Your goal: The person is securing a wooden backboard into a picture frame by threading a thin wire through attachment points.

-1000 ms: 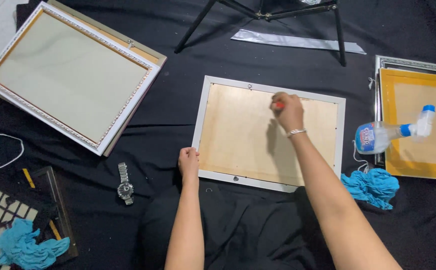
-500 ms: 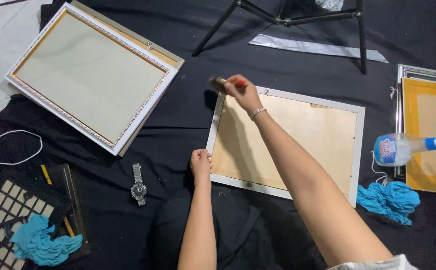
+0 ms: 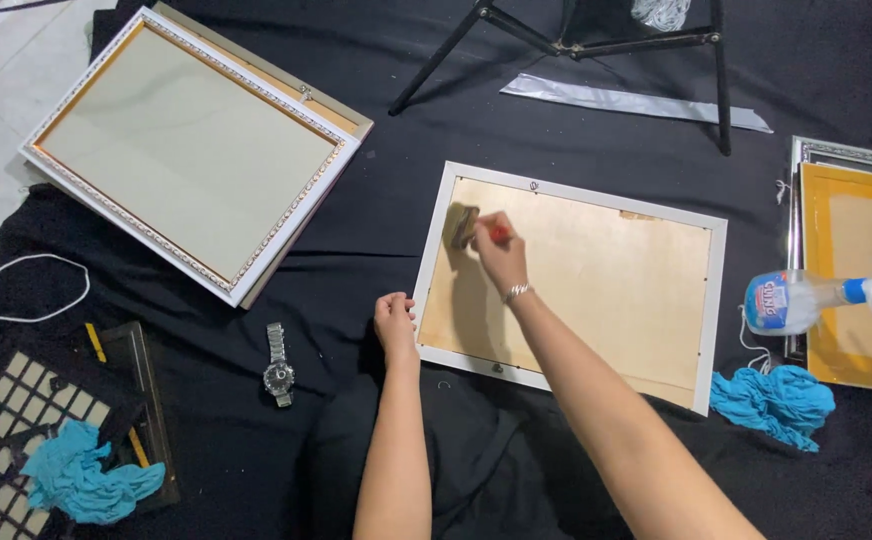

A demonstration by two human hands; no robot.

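Since half a second ago our right hand (image 3: 496,248) has dropped from the frame's upper left corner to a spot a little inside it, and the brush (image 3: 464,227) now rests on the board. Our grip there is closed around the brush's red handle, bristle end pointing left; our left hand (image 3: 396,325) lies with loosely curled fingers against the lower left edge of the white frame (image 3: 568,195), holding nothing that we can see. We judge the main risk to be the frame sliding on the black cloth (image 3: 556,130) if the left hand eases off while we stroke, which would drag bristles over the white border. A wide sweep to the right could also catch the spray bottle (image 3: 791,300) lying on its side just beside the frame's right edge. The frame lies face down in the middle of the cloth, slightly tilted, its pale wooden backing board (image 3: 616,290) bare and evenly coloured, with small clips along the edges and a hanger at the top.
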